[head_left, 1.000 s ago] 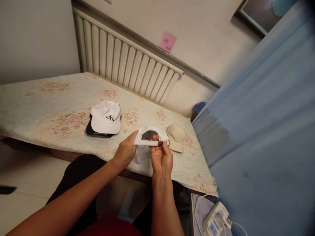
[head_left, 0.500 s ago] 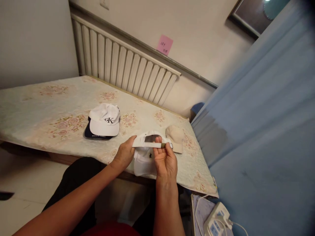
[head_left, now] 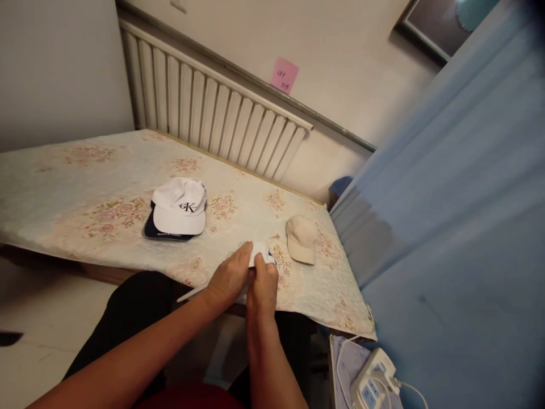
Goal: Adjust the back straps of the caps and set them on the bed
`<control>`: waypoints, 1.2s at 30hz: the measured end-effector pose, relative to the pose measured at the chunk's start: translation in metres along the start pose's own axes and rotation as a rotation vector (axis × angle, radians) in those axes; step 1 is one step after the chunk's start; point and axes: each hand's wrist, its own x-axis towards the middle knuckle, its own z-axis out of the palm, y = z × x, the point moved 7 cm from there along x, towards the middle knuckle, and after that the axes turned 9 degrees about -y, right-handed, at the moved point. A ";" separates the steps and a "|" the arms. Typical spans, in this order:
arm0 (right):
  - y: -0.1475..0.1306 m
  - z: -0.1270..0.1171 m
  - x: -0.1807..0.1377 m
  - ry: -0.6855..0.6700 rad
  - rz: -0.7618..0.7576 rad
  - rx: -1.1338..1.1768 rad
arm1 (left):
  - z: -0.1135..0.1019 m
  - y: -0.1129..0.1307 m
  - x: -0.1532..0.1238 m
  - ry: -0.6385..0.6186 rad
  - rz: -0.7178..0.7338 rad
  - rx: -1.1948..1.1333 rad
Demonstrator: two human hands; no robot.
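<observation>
We're holding a small white fabric cap [head_left: 258, 254] w/ both hands, low over the near side of the tabletop [head_left: 251, 218], which is wearing a pale cover printed w/ pink flowers. Our L hand [head_left: 230, 278] is clasping the cap's left part, nearly closed, fingers curling round it. Our R hand [head_left: 264, 284] is gripping right beside it, also nearly closed, thumb pressing on the fabric from above. The hands are almost meeting, & they're hiding most of the cap, so we're not making out its full shape. A thin whitish edge [head_left: 191, 294] is poking out left of our L wrist; can't tell for sure if it's belonging to the same cap.

Off to the left, a white cap w/ dark "CK"-type lettering [head_left: 179, 207] is sitting on top of a dark navy cap [head_left: 170, 236], only the lower one's brim showing clearly. Near our hands on the right, a plain beige cap [head_left: 302, 236] is lying apart, brim pointing roughly toward us. Behind the tabletop, a ribbed off-white radiator [head_left: 213, 113] is lining the wall; a long blue fabric curtain [head_left: 447, 227] is hanging on the right, w/ a white power strip [head_left: 374, 380] sitting below, bottom R.
</observation>
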 end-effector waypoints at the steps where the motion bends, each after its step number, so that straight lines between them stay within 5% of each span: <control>1: -0.002 0.000 -0.001 0.002 -0.001 0.047 | 0.001 0.000 -0.001 -0.003 0.014 0.012; 5: -0.018 0.002 -0.002 0.004 -0.023 0.270 | 0.006 -0.013 -0.005 -0.065 -0.058 0.028; 10: -0.039 -0.007 0.003 -0.011 -0.137 0.351 | 0.013 -0.033 -0.010 -0.287 -0.241 0.029; 16: -0.025 -0.015 0.001 0.064 -0.195 0.315 | 0.003 -0.016 -0.011 -0.336 -0.206 0.165; 22: 0.007 0.000 -0.010 0.056 -0.008 0.076 | 0.002 0.005 -0.007 -0.363 -0.166 0.274; 29: -0.019 -0.019 -0.004 0.200 -0.068 0.212 | 0.007 -0.003 -0.014 -0.386 -0.154 0.312; 36: -0.014 -0.021 0.000 0.129 -0.163 0.199 | 0.006 0.003 -0.012 -0.420 -0.128 0.337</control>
